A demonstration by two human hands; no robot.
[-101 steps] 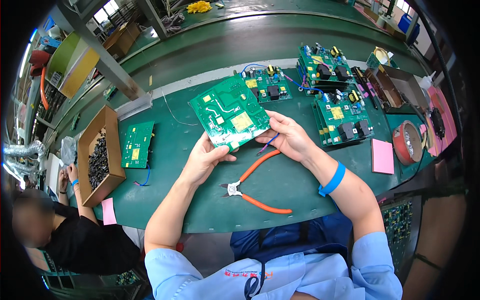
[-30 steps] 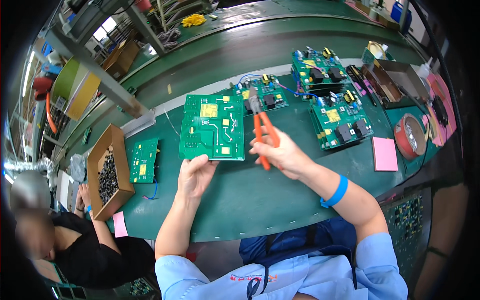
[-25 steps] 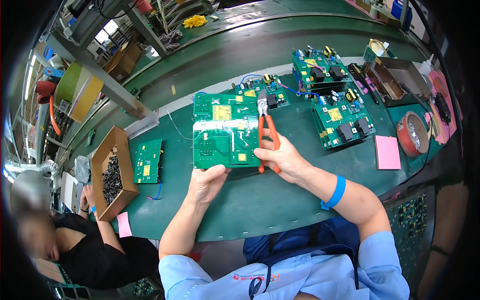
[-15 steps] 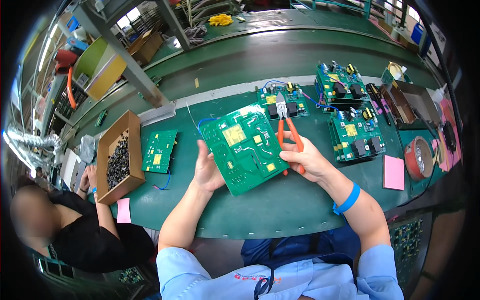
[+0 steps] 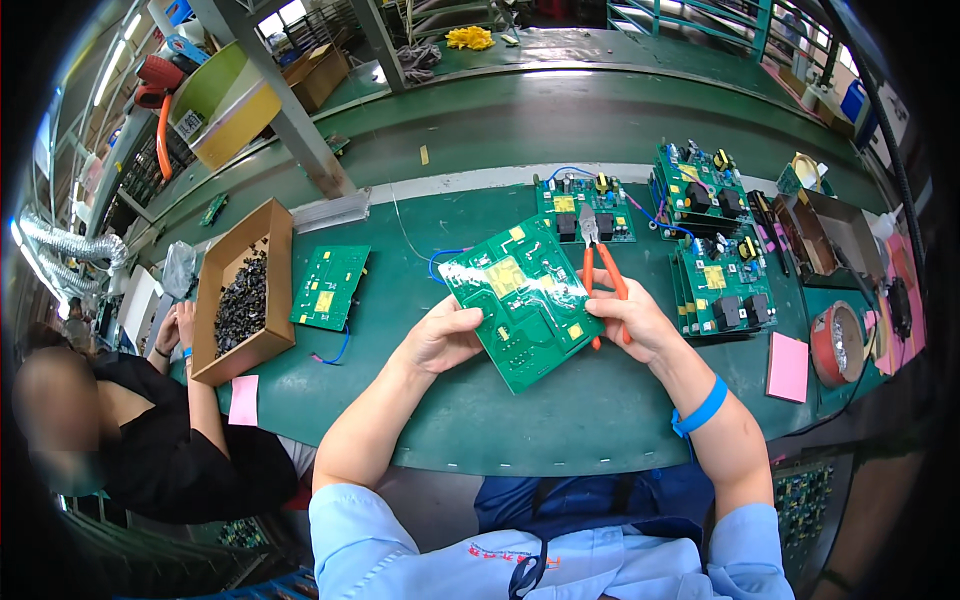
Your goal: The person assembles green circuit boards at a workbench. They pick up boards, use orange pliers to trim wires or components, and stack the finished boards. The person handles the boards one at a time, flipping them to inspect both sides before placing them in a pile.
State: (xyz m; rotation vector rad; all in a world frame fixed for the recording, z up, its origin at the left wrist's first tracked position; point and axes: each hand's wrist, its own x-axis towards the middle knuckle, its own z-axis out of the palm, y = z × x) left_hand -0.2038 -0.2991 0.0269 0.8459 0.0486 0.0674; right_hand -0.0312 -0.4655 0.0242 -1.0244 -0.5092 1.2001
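A green circuit board [image 5: 535, 320] with yellow patches is held up in front of me, its solder side showing. My left hand [image 5: 445, 335] grips its left edge, thumb on top. At the right edge, my right hand [image 5: 637, 318] pinches the board and also holds orange-handled cutting pliers [image 5: 607, 268], jaws pointing away from me. A blue wire [image 5: 437, 262] sticks out from the board's far left corner. Behind the pliers lies another board [image 5: 560, 200], component side up. To the left, a further board [image 5: 332, 287] rests solder side up on the green table.
An open cardboard box [image 5: 243, 290] of small black parts stands at the left, beside a seated person [image 5: 140, 430]. Stacked boards [image 5: 725, 285] stand at the right, near pink pads [image 5: 787, 367], a red round container [image 5: 837, 345] and a brown tray [image 5: 825, 230].
The board has shifted slightly right within my view. My left thumb has come over onto its left edge, where before the fingers stood more upright. The pliers remain in my right hand.
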